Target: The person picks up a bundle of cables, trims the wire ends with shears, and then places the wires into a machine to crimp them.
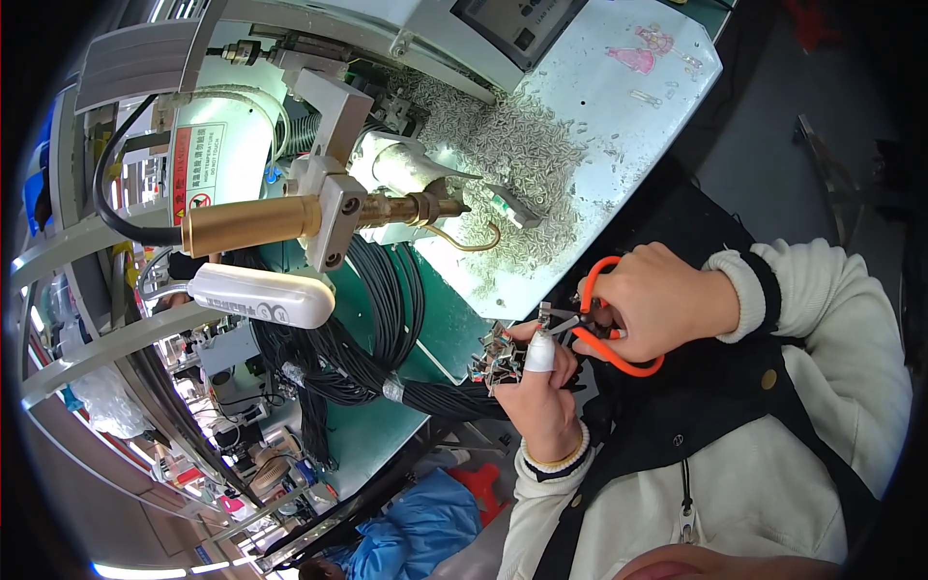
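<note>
Orange-handled scissors (611,363) are gripped in my right hand (667,300), its fingers through the handle loops. The short dark blades point left and meet a small metal connector (546,311) at my left fingertips. My left hand (541,411), a white cover on one finger, is closed around a bunch of black cables. Their metal connector ends (498,360) stick out in a cluster on its left side. Exactly how the blades touch the connector is too small to tell.
Small metal clippings (527,145) lie heaped on a white machine plate (677,63). A brass-coloured cylinder (251,227) and a white lamp (261,295) jut in from the left. Coiled black cables (372,319) lie on a green table (362,430). A person in blue (425,522) sits below.
</note>
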`<state>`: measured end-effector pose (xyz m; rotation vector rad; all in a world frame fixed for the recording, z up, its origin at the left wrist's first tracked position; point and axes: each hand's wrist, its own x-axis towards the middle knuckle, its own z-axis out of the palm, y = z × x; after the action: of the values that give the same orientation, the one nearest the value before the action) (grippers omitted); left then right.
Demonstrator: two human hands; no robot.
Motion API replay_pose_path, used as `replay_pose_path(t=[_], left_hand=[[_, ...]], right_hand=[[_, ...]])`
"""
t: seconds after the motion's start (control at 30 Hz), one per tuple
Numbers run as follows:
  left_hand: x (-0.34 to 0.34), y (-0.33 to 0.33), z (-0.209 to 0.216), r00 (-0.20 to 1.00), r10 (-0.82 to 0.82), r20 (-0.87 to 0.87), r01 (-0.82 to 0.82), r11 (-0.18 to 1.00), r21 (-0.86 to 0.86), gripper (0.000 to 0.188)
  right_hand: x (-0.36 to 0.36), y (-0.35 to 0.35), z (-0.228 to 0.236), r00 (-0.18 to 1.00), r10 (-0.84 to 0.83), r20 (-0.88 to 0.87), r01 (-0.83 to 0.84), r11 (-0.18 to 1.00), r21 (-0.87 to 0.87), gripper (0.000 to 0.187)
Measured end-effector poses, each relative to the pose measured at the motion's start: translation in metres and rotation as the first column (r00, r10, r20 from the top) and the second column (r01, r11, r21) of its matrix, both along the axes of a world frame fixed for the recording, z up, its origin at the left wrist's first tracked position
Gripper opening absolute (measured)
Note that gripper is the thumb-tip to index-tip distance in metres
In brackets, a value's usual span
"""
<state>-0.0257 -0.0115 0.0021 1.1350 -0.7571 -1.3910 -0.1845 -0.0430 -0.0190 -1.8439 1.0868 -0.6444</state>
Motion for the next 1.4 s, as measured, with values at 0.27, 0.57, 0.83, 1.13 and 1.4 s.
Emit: replay_pose_path(t=[0.27, 0.57, 0.83, 1.13, 1.4], left_hand=[[0.006, -0.011, -0.002, 0.996, -0.061, 0.07, 0.055, 0.995, 0.084, 0.01], [0.021, -0.083, -0.013, 0.936, -0.148, -0.319, 0.239, 0.933, 0.269, 0.006], [0.016, -0.104, -0.017, 0.953, -0.214, -0.215, 0.265, 0.932, 0.249, 0.012], [0.019, -0.108, -0.014, 0.967, -0.203, -0.156, 0.238, 0.937, 0.255, 0.021], [0.014, -0.104, -0.01, 0.975, -0.194, -0.109, 0.216, 0.946, 0.243, 0.024]], right_hand=[[0.004, -0.002, -0.012, 0.998, 0.048, -0.039, -0.043, 0.991, 0.125, 0.03], [-0.005, -0.031, -0.006, 0.843, -0.336, 0.419, 0.202, 0.921, 0.333, 0.026], [0.008, -0.09, -0.003, 0.875, -0.294, 0.385, 0.14, 0.915, 0.38, 0.02], [0.012, -0.098, -0.009, 0.852, -0.27, 0.448, 0.095, 0.922, 0.375, 0.019], [0.012, -0.095, -0.008, 0.88, -0.272, 0.39, 0.113, 0.916, 0.385, 0.02]])
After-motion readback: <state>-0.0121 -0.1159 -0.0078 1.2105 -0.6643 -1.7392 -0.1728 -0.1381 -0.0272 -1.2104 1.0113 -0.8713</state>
